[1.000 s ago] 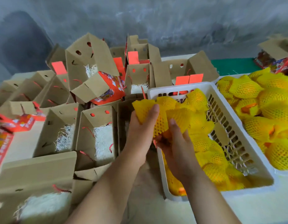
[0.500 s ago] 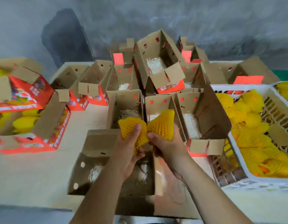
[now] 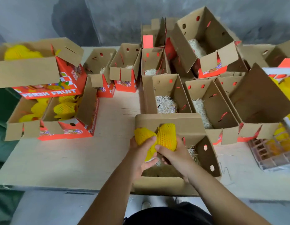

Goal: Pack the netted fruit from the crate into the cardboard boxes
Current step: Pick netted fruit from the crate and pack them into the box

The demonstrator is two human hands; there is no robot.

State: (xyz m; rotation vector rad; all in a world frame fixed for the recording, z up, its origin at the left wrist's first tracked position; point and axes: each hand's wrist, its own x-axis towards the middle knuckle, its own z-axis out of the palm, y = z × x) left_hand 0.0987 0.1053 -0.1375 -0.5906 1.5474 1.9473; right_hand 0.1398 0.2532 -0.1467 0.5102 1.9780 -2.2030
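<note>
A: Two netted fruits are held above the near cardboard box (image 3: pixel 171 122) at 6 o'clock; the left fruit (image 3: pixel 144 137) is gripped by the left hand (image 3: pixel 141 158), thumb laid over the net, fingers curled beneath; the right fruit (image 3: pixel 167 137) is gripped by the right hand (image 3: pixel 175 157), thumb pressed at its base, other fingers wrapped behind and mostly hidden; the two fruits are touching.

B: Noted; box state?

A: Opened, straw padding (image 3: pixel 192 153) seen at the bottom, no fruit seen inside; the crate (image 3: pixel 274 158) is cut off at 3 o'clock with yellow fruit showing in it; filled boxes (image 3: pixel 48 114) are stacked at 9 to 10 o'clock; empty straw-lined boxes (image 3: pixel 211 103) are ranged from 12 to 2 o'clock.

B: Step in hand?

A: Judged to be lowering both fruits into the near box; task judged well short of done, many boxes unfilled.

B: How should it be done well?

A: Fruits should be lowered onto the straw, not dropped; they should be set side by side along the box's length, nets kept pulled over the skin; the far flap should be cleared on the way down; grip should be released only once weight is taken by the padding; bruising is the likely risk if they are knocked together.
</note>
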